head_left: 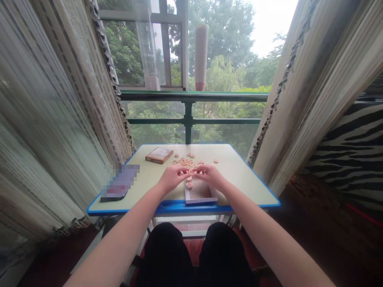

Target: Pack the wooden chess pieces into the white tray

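Observation:
My left hand (pixel 173 177) and my right hand (pixel 210 174) meet over the far end of an open shallow box (pixel 200 194) near the table's front edge. Their fingers are curled and pinch small round wooden game pieces (pixel 189 172) between them. A couple of pieces (pixel 188 182) lie inside the box just under my fingers. Several more round pieces (pixel 188 162) are scattered on the table beyond my hands.
The pale table with a blue rim (pixel 254 179) stands before a window with a green railing (pixel 188 97). A brown box lid (pixel 159 154) lies at the far left, a dark phone (pixel 115 194) at the left edge. Curtains hang on both sides.

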Action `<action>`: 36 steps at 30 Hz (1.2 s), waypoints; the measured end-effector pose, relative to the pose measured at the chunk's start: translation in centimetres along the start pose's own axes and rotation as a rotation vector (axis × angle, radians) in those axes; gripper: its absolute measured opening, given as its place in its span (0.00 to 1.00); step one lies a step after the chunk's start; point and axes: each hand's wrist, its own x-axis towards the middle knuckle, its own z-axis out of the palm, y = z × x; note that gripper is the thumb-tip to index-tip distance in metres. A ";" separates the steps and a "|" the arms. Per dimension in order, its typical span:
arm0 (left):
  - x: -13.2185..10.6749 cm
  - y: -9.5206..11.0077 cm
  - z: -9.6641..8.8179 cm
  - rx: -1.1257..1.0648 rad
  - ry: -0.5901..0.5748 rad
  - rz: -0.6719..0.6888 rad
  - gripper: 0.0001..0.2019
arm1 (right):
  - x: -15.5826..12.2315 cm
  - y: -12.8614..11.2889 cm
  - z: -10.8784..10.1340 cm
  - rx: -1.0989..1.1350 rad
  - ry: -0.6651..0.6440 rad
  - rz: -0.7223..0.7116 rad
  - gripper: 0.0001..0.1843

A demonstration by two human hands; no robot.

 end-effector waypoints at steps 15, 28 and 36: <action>-3.7 -0.4 1.0 0.026 0.072 0.027 0.09 | -1.9 -0.6 0.8 -0.121 -0.079 -0.157 0.07; -3.6 -0.1 1.2 0.009 -0.003 0.000 0.06 | -1.7 -0.6 1.0 -0.240 -0.149 -0.134 0.08; -3.6 -0.2 1.2 -0.013 -0.026 -0.007 0.07 | -1.6 -0.8 0.8 -0.260 -0.148 -0.123 0.12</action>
